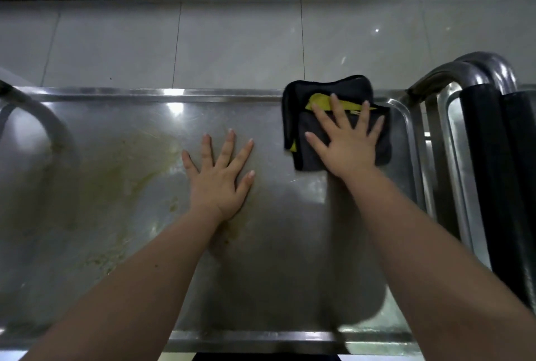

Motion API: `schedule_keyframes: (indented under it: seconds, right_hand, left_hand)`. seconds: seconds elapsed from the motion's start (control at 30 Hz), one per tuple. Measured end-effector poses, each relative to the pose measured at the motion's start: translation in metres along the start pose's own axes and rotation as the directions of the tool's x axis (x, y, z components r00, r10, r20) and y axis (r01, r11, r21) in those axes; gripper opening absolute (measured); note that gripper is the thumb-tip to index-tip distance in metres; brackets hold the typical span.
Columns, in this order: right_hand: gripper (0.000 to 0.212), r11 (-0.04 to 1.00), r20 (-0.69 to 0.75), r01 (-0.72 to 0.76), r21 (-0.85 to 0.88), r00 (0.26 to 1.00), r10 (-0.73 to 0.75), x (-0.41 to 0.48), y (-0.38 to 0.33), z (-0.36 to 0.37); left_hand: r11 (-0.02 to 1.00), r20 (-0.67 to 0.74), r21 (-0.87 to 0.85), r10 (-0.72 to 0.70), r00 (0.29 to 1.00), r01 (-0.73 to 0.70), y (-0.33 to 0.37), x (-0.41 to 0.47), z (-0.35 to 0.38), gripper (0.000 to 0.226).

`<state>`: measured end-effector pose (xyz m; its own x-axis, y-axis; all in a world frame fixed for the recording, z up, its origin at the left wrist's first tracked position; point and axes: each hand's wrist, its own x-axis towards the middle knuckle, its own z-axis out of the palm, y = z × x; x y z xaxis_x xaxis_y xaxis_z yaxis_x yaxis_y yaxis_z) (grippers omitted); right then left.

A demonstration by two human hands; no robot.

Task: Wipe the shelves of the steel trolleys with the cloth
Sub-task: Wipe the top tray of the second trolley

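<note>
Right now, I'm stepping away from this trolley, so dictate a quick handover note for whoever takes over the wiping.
Left hand: flat on the top shelf, fingers spread, holding nothing.
Right hand: fingers straight and spread, pressing flat on the cloth.
Cloth: dark with a yellow side, folded, at the shelf's far right corner.
Done: the right part of the shelf looks free of smears.
Left: the yellowish residue across the shelf's left half. Lower shelves are out of view. The neighbouring trolley stands at the right, and its shelves barely show.
</note>
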<state>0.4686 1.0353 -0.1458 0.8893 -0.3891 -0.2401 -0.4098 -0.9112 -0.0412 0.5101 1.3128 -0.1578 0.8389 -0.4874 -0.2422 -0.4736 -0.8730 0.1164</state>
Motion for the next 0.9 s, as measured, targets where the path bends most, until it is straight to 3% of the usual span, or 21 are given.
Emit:
schedule_keyframes:
  seconds: [0.13, 0.23, 0.37, 0.47, 0.53, 0.73, 0.83, 0.9]
  right_hand:
    - [0.074, 0.982, 0.028, -0.19, -0.019, 0.981, 0.19, -0.007, 0.068, -0.005]
    - [0.071, 0.967, 0.02, -0.255, 0.017, 0.967, 0.255, -0.008, 0.042, -0.004]
    - [0.068, 1.0, 0.018, 0.007, 0.011, 1.0, -0.007, -0.026, -0.046, 0.009]
    - [0.067, 0.993, 0.028, 0.118, 0.003, 0.993, -0.118, -0.036, -0.062, 0.01]
    - [0.067, 0.995, 0.022, 0.098, 0.021, 0.995, -0.099, -0.036, -0.034, 0.008]
    - [0.068, 0.984, 0.014, -0.173, -0.03, 0.985, 0.173, -0.092, 0.069, 0.017]
    - [0.065, 0.975, 0.03, -0.221, -0.011, 0.975, 0.221, -0.123, 0.041, 0.025]
    - [0.066, 0.99, 0.031, -0.137, 0.014, 0.99, 0.137, -0.141, -0.007, 0.03]
  left_hand:
    - [1.0, 0.003, -0.004, 0.016, 1.0, -0.016, 0.002, 0.004, 0.0, 0.06]
    - [1.0, 0.0, -0.002, 0.019, 1.0, -0.019, 0.002, 0.006, 0.0, 0.06]
    - [1.0, -0.01, 0.005, 0.012, 1.0, -0.012, 0.002, 0.007, -0.001, 0.06]
    - [1.0, -0.019, 0.003, 0.01, 1.0, -0.01, 0.002, 0.007, -0.001, 0.061]
    - [1.0, -0.014, -0.017, 0.02, 1.0, -0.02, 0.002, 0.007, 0.0, 0.06]
    - [1.0, -0.015, -0.012, 0.024, 1.0, -0.024, 0.002, 0.01, 0.003, 0.06]
    - [1.0, -0.016, -0.008, 0.023, 1.0, -0.024, 0.002, 0.01, 0.003, 0.058]
    - [0.999, -0.017, -0.012, 0.033, 0.999, -0.034, 0.002, 0.009, 0.001, 0.058]
